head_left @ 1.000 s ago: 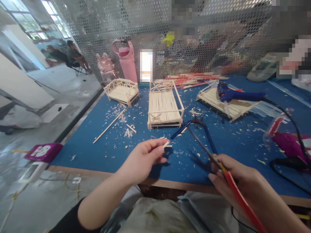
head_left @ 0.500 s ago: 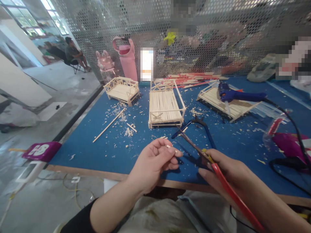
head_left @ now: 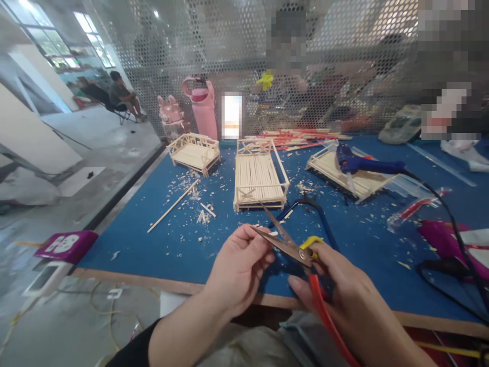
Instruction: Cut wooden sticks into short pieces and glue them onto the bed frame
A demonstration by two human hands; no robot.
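Observation:
Near the front of the blue tabletop, my left hand (head_left: 235, 267) pinches a short wooden stick (head_left: 272, 234), most of it hidden by the fingers. My right hand (head_left: 349, 290) grips a pair of scissors (head_left: 301, 253) with red and yellow handles. Their blades are spread, and the pale end of the stick shows between them. One blade tip lies by my left fingertips. Just beyond is a small bed-like frame made of sticks (head_left: 260, 176). Blue-handled pliers (head_left: 323, 219) lie behind the scissors, partly covered.
A bench-like stick model (head_left: 194, 153) stands at left. A blue glue gun (head_left: 367, 164) rests on another stick model (head_left: 324, 162) at right, its cord trailing forward. Behind are a stick pile (head_left: 290, 137), a pink bottle (head_left: 204, 112) and a perforated screen (head_left: 229, 46). Wood scraps litter the tabletop.
My right hand has brought the scissors left toward my left hand, and the blades have opened wide around the stick's end. The camera view has tilted up slightly.

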